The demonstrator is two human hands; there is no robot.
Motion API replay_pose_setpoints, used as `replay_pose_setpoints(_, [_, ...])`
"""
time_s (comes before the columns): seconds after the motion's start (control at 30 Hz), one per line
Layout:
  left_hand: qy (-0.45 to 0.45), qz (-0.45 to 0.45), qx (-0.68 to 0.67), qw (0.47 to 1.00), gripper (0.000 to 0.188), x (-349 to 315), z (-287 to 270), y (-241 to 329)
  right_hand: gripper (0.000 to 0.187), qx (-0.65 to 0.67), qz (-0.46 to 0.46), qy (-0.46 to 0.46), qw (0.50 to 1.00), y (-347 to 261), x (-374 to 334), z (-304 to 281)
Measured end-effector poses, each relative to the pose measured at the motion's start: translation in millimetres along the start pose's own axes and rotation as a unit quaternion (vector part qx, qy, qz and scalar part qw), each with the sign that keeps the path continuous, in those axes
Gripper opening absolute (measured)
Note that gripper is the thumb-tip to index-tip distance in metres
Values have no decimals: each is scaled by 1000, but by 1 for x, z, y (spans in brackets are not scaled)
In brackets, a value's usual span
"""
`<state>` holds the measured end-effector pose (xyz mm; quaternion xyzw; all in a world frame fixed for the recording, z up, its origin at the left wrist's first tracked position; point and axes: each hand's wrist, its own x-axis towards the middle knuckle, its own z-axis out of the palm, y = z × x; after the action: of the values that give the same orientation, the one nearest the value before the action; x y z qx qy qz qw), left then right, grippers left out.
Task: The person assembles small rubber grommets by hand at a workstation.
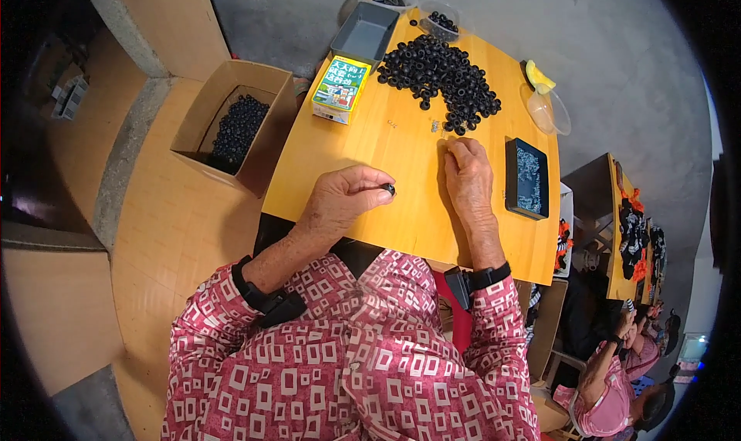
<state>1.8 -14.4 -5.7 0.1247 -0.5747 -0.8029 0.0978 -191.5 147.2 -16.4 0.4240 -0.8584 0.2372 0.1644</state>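
My left hand (pixel 340 199) is closed above the near half of the yellow wooden table (pixel 370 152), pinching a small black round part (pixel 388 188) between thumb and fingertips. To its right, my right hand (pixel 468 176) rests on the tabletop with its fingers curled together and pointing away from me. Whatever its fingertips hold, if anything, is too small to make out. Just beyond those fingertips lie a few tiny metal pieces (pixel 436 126). Farther back spreads a big pile of black ring-shaped parts (pixel 440 74).
A black tray (pixel 511 202) of small shiny pieces sits right of my right hand. Far left stand a yellow-green box (pixel 340 90) and a grey tray (pixel 363 33). On the floor, a cardboard box (pixel 193 125) contains black parts. Another person (pixel 610 379) sits at the lower right.
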Motion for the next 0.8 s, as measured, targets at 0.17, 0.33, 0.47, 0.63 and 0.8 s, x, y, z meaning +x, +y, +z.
replay_pose_setpoints(0.17, [8,-4,-22,1000,17,0,-2,0,18,-53,14,29,998,-6,-14,-23])
replay_pose_setpoints(0.33, [6,-7,0,1000,18,1,-1,-4,16,-46,8,26,999,-7,-25,-17])
replay_pose_setpoints(0.47, [11,-21,2,1000,18,0,-1,-4,15,37,37,37,998,-5,-25,-22])
replay_pose_setpoints(0.63, [-6,-10,-6,1000,18,-2,2,-1,18,23,40,-8,999,2,-27,-26])
replay_pose_setpoints(0.8, [-19,-15,-3,1000,19,-4,6,5,14,230,149,-32,961,-24,-31,-35])
